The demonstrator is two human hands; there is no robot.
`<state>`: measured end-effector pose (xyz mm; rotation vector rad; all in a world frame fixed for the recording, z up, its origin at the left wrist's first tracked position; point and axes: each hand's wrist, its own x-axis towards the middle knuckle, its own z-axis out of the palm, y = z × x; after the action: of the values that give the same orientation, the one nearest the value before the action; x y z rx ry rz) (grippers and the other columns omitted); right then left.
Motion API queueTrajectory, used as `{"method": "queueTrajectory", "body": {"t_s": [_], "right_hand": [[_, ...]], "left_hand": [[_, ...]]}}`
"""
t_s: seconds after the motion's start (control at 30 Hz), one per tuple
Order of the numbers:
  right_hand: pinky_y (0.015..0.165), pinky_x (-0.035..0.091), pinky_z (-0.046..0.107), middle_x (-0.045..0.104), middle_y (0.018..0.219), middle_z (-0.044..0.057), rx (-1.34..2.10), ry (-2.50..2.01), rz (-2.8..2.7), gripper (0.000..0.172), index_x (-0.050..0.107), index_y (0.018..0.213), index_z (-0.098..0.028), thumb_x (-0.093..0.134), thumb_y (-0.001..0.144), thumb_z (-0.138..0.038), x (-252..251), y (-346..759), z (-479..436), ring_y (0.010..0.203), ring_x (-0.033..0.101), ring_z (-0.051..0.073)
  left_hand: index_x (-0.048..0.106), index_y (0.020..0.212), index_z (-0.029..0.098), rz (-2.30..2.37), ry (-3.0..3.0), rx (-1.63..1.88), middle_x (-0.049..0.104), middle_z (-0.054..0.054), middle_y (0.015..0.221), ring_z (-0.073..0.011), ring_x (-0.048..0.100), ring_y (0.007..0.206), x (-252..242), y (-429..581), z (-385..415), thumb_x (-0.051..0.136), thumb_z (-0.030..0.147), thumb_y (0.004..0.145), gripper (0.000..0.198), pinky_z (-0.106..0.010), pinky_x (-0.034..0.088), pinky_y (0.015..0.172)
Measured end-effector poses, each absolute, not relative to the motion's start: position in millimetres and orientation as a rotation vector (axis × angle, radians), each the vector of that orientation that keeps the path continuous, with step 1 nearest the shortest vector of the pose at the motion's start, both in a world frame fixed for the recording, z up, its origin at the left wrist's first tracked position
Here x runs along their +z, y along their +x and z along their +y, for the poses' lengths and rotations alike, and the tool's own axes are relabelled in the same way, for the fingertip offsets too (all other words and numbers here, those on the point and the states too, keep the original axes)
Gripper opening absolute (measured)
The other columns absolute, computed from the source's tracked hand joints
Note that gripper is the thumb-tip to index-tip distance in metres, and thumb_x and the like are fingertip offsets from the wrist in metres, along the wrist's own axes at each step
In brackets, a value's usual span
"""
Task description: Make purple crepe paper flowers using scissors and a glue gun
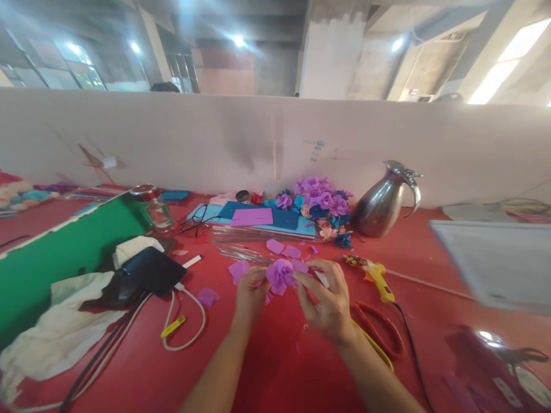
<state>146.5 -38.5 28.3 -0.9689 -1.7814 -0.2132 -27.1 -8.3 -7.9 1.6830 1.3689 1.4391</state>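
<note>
Between my two hands is a purple paper rose [280, 275], held just above the red table. My left hand [251, 291] pinches it from the left side, its fingertips partly hidden behind the petals. On the right, the thumb and fingers of my right hand [326, 295] close on the edge of the same rose. Loose purple paper petals [275, 246] lie right behind the flower, and another petal [208, 296] rests to the left of my left hand. Thin wire stems [245, 252] are spread beyond the petals.
A yellow glue gun [379, 281] and red-handled scissors [381, 327] lie to the right. Behind them stands a metal jug [383, 201] beside a heap of finished paper flowers [322, 198]. A phone [155, 271] with a white cable, a glass jar [155, 212] and a green board [77, 246] occupy the left.
</note>
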Motion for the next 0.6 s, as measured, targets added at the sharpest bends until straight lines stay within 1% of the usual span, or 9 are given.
{"method": "queueTrajectory", "body": {"t_s": [0.13,0.27,0.4,0.53,0.6], "right_hand": [[0.082,0.051,0.041,0.055,0.109,0.008,-0.220,-0.982,-1.805,0.042,0.064,0.116,-0.029,0.057,0.081,-0.007,29.1,144.3,-40.9,0.099,0.057,0.023],[0.082,0.050,0.041,0.054,0.109,0.008,-0.231,-0.964,-1.813,0.038,0.064,0.111,-0.025,0.056,0.080,-0.005,28.5,142.6,-42.0,0.100,0.055,0.023],[0.082,0.050,0.040,0.054,0.110,0.009,-0.273,-0.955,-1.823,0.040,0.064,0.114,-0.024,0.055,0.080,-0.005,26.2,142.6,-40.6,0.100,0.055,0.023],[0.082,0.049,0.040,0.054,0.110,0.009,-0.290,-0.957,-1.831,0.039,0.064,0.114,-0.023,0.056,0.080,-0.004,24.3,142.3,-39.3,0.100,0.055,0.023],[0.082,0.049,0.040,0.054,0.111,0.010,-0.289,-0.957,-1.825,0.042,0.063,0.117,-0.023,0.056,0.081,-0.003,24.1,142.1,-39.3,0.101,0.055,0.024]], "left_hand": [[0.076,0.070,0.021,1.308,1.586,1.415,0.069,-0.004,0.073,-0.0185,0.061,0.073,-7.3,-27.7,-8.2,0.056,0.020,0.076,0.021,-0.028,0.050,0.064],[0.077,0.071,0.021,1.321,1.567,1.414,0.070,-0.005,0.076,-0.0190,0.061,0.074,-8.5,-28.3,-6.6,0.056,0.022,0.075,0.022,-0.029,0.050,0.066],[0.077,0.068,0.021,1.322,1.603,1.429,0.070,-0.004,0.072,-0.0190,0.061,0.074,-8.4,-28.6,-4.4,0.056,0.020,0.073,0.022,-0.031,0.048,0.074],[0.077,0.068,0.022,1.325,1.610,1.429,0.071,-0.003,0.072,-0.0194,0.061,0.075,-6.7,-28.2,-4.6,0.056,0.019,0.071,0.022,-0.031,0.048,0.074],[0.077,0.068,0.022,1.326,1.608,1.438,0.070,-0.003,0.071,-0.0197,0.061,0.075,-6.6,-27.8,-5.2,0.056,0.019,0.072,0.022,-0.031,0.048,0.074]]}}
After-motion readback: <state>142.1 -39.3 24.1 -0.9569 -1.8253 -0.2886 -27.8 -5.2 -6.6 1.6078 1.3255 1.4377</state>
